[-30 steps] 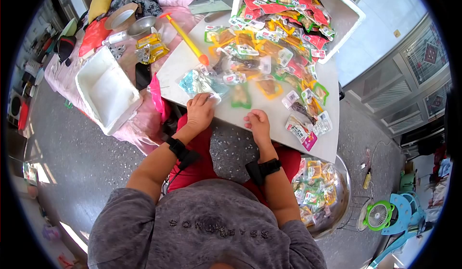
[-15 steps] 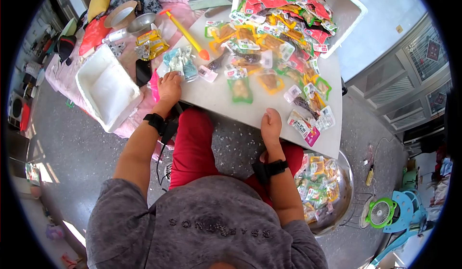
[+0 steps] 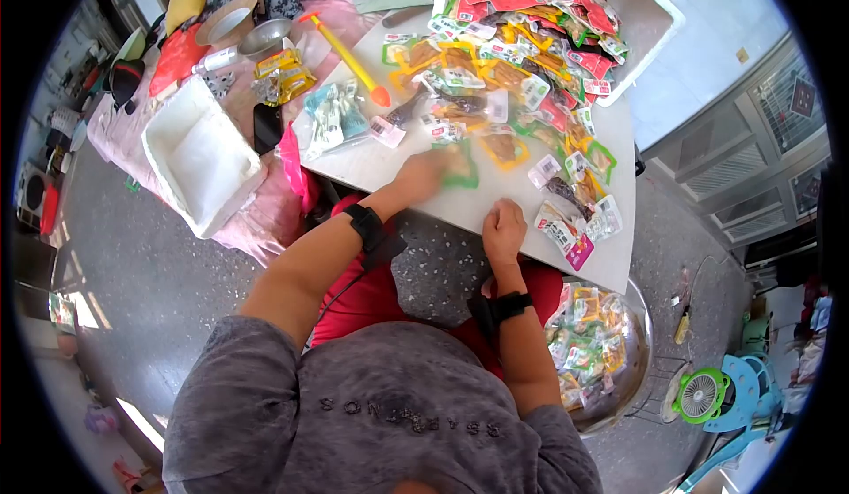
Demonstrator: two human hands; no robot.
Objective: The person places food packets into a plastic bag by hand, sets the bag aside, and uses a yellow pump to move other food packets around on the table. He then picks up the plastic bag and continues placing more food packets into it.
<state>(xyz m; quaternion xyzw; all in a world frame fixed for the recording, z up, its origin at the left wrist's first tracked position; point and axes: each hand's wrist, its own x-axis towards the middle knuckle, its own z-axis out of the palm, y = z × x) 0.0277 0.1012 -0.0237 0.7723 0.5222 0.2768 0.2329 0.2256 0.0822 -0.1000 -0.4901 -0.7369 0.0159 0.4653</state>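
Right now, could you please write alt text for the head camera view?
A seated person's left hand reaches for a green-edged snack packet on a white table heaped with packets; the right hand rests curled at its near edge.

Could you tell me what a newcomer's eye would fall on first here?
A heap of bright snack packets dominates the top, spilling from a white foam box across the white table. The left hand, blurred, lies at a green-edged packet near the table's front edge, while the right hand rests curled on that edge. At lower right, a metal basin holds more packets.
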